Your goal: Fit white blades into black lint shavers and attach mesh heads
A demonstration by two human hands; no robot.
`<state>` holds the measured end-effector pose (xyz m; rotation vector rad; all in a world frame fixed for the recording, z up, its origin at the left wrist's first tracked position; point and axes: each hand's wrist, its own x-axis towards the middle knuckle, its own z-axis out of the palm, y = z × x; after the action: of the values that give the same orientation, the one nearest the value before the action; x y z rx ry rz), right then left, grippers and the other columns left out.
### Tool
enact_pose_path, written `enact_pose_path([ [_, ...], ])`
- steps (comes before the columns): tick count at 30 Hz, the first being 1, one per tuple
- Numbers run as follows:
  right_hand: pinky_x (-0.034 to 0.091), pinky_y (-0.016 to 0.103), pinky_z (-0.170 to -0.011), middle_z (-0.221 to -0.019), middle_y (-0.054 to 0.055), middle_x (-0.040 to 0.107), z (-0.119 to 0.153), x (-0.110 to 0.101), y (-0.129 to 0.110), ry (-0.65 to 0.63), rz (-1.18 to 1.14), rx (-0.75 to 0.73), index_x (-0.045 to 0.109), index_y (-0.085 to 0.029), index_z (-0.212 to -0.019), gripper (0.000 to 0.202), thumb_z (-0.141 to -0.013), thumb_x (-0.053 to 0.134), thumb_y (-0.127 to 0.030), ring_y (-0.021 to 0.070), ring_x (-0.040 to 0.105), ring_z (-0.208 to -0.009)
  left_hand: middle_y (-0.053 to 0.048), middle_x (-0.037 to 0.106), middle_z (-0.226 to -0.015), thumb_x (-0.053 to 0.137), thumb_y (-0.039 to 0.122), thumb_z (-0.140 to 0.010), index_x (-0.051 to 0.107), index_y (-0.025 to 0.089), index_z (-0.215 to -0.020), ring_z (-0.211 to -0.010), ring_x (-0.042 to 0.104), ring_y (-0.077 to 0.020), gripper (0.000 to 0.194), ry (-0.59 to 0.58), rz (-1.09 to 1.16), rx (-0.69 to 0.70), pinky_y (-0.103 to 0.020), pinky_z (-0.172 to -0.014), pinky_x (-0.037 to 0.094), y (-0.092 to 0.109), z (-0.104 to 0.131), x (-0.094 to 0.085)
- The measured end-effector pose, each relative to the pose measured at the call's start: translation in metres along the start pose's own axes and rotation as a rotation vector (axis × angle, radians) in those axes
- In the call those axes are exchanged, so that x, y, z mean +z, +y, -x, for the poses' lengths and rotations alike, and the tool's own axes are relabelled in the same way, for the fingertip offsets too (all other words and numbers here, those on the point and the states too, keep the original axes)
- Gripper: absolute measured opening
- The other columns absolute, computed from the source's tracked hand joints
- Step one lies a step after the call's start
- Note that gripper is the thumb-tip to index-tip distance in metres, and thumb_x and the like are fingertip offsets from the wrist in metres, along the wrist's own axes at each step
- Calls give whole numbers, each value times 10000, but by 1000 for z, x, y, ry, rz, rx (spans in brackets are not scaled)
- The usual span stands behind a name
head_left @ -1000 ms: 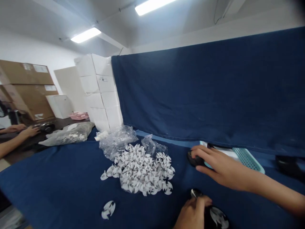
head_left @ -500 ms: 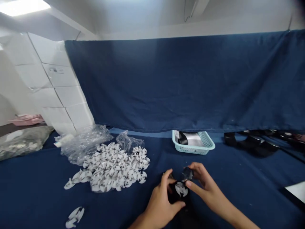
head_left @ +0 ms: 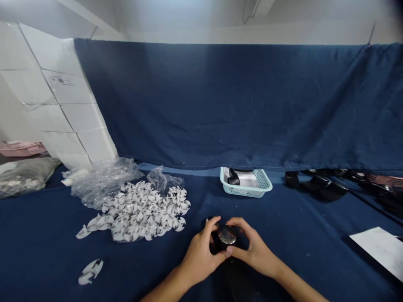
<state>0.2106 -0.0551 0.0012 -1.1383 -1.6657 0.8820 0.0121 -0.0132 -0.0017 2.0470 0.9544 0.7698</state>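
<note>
A round, shiny dark cap [head_left: 227, 235] lies over the top of a black part whose body mostly hides against the dark cloth. My left hand [head_left: 203, 253] curls around the left side of the black part, thumb at its near edge. From the right, my right hand [head_left: 252, 251] grips the cap's rim between thumb and fingers. Both thumbs nearly meet in front. Left of my hands is a heap of white curved plastic pieces [head_left: 146, 212]. A few of the same white pieces [head_left: 90, 272] lie apart, nearer to me.
Behind my hands stands a light-blue basket [head_left: 245, 192] with a black item and paper inside. Crumpled clear plastic [head_left: 103, 182] lies behind the heap. Black utensil-like parts [head_left: 327, 188] are at the right, beyond a white sheet [head_left: 379, 249]. A blue curtain [head_left: 220, 105] hangs at the back.
My right hand has brought the shiny cap left and down onto the black part, covering the white piece that showed in its top. The view has shifted slightly right.
</note>
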Motion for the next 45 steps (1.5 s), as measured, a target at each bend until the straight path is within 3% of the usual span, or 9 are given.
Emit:
enact_pose_path([
  [11, 403, 439, -1039, -1258, 68, 593, 1, 4, 4, 8, -220, 75, 506, -269, -1268, 515, -805, 719, -348, 259, 573, -1148, -70, 615, -1260, 668, 318, -800, 380, 283, -1347, -836, 651, -173, 619, -4, 58, -10, -317, -794, 523, 1, -1, 3],
  [16, 342, 503, -1080, -1271, 76, 622, -2, 1, 5, -50, -397, 174, 530, -262, -1300, 593, -766, 761, -376, 290, 551, -1199, -60, 629, -1244, 677, 200, -754, 394, 267, -1296, -841, 670, -171, 615, -17, 188, -57, -313, -777, 526, 5, -2, 3],
  [20, 335, 472, -1082, -1267, 66, 631, -5, -4, 5, -109, -461, 174, 565, -261, -1264, 563, -751, 778, -359, 277, 542, -1212, -69, 635, -1231, 667, 137, -732, 404, 241, -1265, -915, 671, -185, 603, -58, 280, -69, -316, -807, 521, 9, -5, 1],
  [25, 389, 422, -1030, -1209, 61, 655, -4, -3, 4, -90, -412, 152, 582, -253, -1210, 519, -745, 783, -367, 260, 579, -1157, -68, 647, -1217, 658, 141, -741, 434, 237, -1261, -1005, 657, -205, 575, -56, 307, -38, -315, -849, 516, 9, -5, -1],
  [31, 435, 427, -989, -1128, 65, 669, -2, 4, 7, -33, -335, 94, 551, -240, -1167, 501, -741, 779, -374, 272, 603, -1114, -13, 707, -1031, 666, 241, -775, 516, 277, -1271, -684, 642, -147, 520, -41, 94, -28, -266, -665, 517, 2, 0, 1],
  [37, 400, 468, -1056, -1227, 90, 634, -5, -5, 7, -15, -179, 14, 516, -244, -1260, 630, -715, 804, -374, 287, 579, -1170, -119, 585, -1305, 663, 221, -810, 339, 246, -1378, -1086, 633, -229, 655, -55, 329, 9, -359, -915, 511, -3, -12, 6],
  [45, 369, 459, -1097, -1341, 81, 567, -13, -20, 26, 144, -21, 65, 416, -267, -1398, 548, -896, 608, -379, 255, 524, -1250, -114, 613, -1260, 663, 125, -762, 234, 244, -1414, -1040, 651, -225, 789, -29, 478, -79, -410, -927, 516, -10, -55, 22],
])
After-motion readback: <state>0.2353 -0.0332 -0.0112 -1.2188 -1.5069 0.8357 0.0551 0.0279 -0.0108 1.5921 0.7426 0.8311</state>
